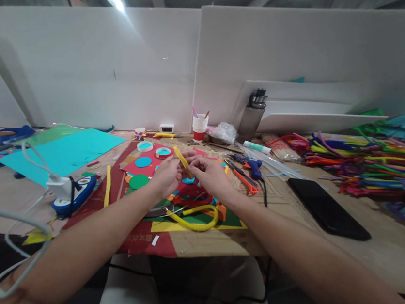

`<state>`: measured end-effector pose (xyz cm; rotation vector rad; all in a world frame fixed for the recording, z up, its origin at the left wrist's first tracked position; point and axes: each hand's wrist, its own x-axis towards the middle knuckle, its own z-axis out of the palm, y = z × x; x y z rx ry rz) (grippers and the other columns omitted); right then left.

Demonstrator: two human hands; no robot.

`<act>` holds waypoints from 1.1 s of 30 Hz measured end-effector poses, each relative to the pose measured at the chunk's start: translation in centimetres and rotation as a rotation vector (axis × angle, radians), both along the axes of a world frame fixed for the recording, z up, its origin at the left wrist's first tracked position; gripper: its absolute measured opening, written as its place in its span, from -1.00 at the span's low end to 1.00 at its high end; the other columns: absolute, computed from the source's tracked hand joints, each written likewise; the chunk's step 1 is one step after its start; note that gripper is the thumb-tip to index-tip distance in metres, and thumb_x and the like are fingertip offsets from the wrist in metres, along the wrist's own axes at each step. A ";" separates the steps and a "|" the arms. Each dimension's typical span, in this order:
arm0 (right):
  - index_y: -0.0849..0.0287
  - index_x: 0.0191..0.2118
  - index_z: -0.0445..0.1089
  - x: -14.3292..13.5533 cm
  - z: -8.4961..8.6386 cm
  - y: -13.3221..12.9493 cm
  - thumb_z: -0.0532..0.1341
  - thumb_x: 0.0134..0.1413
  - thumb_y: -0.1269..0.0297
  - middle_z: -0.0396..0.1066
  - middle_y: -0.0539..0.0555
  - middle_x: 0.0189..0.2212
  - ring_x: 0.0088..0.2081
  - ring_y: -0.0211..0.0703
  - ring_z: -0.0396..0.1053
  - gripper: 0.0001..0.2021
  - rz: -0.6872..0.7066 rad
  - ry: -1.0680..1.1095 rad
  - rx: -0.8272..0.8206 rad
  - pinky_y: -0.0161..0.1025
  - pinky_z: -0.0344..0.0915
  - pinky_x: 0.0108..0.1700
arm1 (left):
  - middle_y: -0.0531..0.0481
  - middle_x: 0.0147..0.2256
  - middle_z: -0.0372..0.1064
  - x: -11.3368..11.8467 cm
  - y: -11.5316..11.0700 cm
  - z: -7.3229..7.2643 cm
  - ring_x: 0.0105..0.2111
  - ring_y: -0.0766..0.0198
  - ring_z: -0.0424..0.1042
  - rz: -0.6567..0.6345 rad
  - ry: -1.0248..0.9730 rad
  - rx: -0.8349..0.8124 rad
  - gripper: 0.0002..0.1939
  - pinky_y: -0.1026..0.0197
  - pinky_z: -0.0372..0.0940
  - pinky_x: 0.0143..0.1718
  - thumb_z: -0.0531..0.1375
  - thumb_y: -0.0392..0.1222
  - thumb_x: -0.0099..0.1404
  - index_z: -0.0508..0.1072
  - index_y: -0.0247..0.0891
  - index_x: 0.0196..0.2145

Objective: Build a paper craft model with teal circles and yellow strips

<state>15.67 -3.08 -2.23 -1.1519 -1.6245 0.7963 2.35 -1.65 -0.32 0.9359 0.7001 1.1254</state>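
In front of me, both hands meet over the table around a short yellow strip [181, 159]. My right hand [210, 174] pinches its lower end between thumb and fingers. My left hand [169, 177] is closed on the strip from the other side, its fingertips partly hidden behind it. Beneath them lie red paper, a green paper circle [139, 181] and a blue paper circle [142, 162]. Scissors with yellow-covered handles [210, 223] rest just below the hands. Another yellow strip [107, 186] lies left of my forearm's far end.
At right are a black phone [328, 208], a blue glue gun [254, 167], a glue stick [256, 147] and a pile of pipe cleaners [367, 157]. Stacked cups [200, 126] and a bottle [254, 114] stand behind. A blue power strip [76, 198] with white cables sits left.
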 end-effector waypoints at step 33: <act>0.16 -0.47 0.34 -0.1 0.4 -0.4 0.20 0.03 0.14 0.41 -0.02 -0.54 -0.54 -0.28 0.28 -0.79 0.013 0.005 0.030 -0.30 0.21 -0.48 | -0.08 -0.33 0.48 0.2 -0.8 -0.1 -0.50 0.41 0.36 0.011 0.031 0.135 -0.80 0.35 0.25 -0.48 0.17 -0.16 0.32 0.48 -0.35 -0.24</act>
